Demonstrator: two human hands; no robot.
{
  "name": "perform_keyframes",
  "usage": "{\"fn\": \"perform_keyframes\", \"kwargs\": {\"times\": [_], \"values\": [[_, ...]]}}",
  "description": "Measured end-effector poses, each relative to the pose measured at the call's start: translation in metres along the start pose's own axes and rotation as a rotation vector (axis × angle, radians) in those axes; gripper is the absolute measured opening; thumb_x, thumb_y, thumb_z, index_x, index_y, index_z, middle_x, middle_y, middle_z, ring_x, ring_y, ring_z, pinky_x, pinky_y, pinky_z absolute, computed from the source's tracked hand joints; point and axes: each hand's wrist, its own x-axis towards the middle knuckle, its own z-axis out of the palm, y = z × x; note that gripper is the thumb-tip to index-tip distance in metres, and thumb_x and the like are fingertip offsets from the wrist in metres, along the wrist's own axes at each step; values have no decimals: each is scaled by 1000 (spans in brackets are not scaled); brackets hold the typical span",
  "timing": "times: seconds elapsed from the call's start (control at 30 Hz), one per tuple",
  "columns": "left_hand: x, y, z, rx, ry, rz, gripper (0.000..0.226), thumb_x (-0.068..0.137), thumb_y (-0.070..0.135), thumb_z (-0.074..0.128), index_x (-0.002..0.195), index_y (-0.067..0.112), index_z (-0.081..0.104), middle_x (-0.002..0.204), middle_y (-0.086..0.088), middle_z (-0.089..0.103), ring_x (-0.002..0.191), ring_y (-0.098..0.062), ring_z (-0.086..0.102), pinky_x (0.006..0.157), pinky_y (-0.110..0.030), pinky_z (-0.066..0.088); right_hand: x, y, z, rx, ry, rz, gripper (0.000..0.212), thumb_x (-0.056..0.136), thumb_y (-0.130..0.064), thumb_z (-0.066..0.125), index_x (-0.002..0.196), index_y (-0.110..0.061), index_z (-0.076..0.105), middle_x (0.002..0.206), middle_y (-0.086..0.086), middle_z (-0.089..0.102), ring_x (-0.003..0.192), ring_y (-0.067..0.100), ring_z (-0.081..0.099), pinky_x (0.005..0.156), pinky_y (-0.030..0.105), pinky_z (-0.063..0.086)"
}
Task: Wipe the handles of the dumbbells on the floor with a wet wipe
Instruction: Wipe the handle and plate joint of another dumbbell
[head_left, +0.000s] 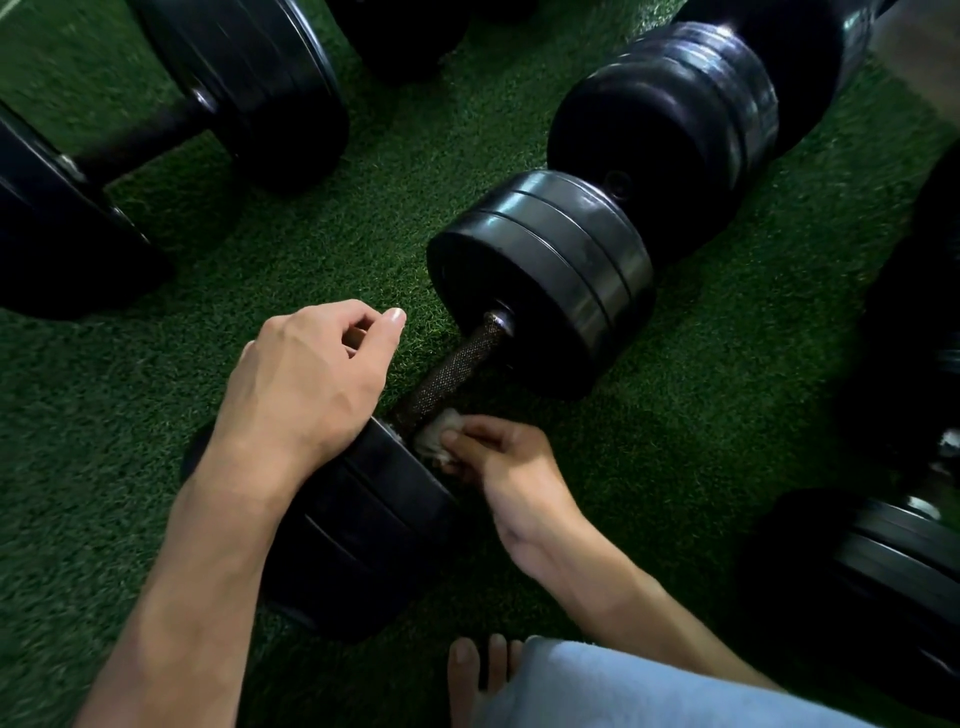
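Where the knurled handle (451, 375) meets the near weight stack (363, 525), a crumpled, greyish wet wipe (434, 435) is pressed against the bar's near end. That handle belongs to a black dumbbell (545, 280) lying on the green turf (675, 415), running from near left to far right, with its far stack of plates raised toward the middle of the scene. The right hand (498, 457) pinches the wipe between thumb and curled fingers, coming in from the right side of the bar, so the wipe sits at the fingertips, touching the handle just beside the near plates. The left hand (306, 379) hovers over or rests on top of the near stack, which of the two I cannot tell; its fingers are curled loosely and hold nothing, and the thumb tip points to the far right above the turf.

Other black dumbbells lie around: one at far left (218, 104), one just beyond the far stack at far right (675, 119), and more along the right edge (893, 566). Bare toes (483, 670) and a pale blue garment (649, 696) show at the near edge.
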Motion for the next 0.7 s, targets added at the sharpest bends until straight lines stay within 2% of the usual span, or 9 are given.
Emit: {"fn": "perform_keyframes", "kwargs": {"times": [0.1,0.2,0.27,0.33,0.43,0.5,0.6,0.7], "values": [[0,0,-1,13,-34,10,37,95,57,48,90,29,72,78,10,66,85,-24,64,85,-42,51,-3,-2,3,13,-27,20,16,93,2,62,106,5,71,87,10,73,66,6,66,62,15,51],[8,-3,-4,53,-173,65,27,91,53,56,100,33,73,90,14,70,93,-14,66,96,-39,50,-15,-13,-9,1,-84,-29,16,92,0,65,104,-2,74,95,11,77,81,13,69,74,20,53],[19,-1,-9,22,-356,139,23,88,44,67,108,33,72,98,16,72,96,-3,66,97,-31,50,-21,-30,-19,-87,-67,-164,15,91,0,66,102,-7,75,95,10,78,85,15,70,79,24,56],[32,8,-13,-79,-592,227,29,87,34,72,116,32,70,106,16,74,101,3,66,100,-25,51,-23,-54,-21,-88,-37,-265,16,88,0,70,103,-5,74,93,11,78,87,20,73,80,27,59],[50,22,-14,-239,-836,281,39,83,32,69,122,26,68,116,14,73,111,-2,66,102,-25,50,-23,-77,-19,-39,-57,-319,22,85,-1,75,105,1,68,92,16,77,90,29,75,80,32,61],[60,26,-10,-268,-876,282,33,85,28,71,117,19,72,112,4,75,106,-13,69,92,-29,56,-23,-82,-17,-61,-71,-338,24,83,-4,78,104,1,68,91,16,77,89,29,76,81,35,61],[70,19,-7,-322,-838,240,21,86,18,73,103,8,75,100,-7,77,90,-17,72,77,-22,57,-24,-82,-21,-218,-18,-413,17,84,-7,79,99,-4,70,85,12,77,79,24,77,77,39,63],[87,4,-5,-260,-637,150,13,88,12,72,95,2,74,91,-11,77,80,-15,74,67,-17,57,-25,-91,-37,-447,168,-617,1,92,-16,71,92,-16,71,74,1,75,66,11,74,61,25,59]]}}
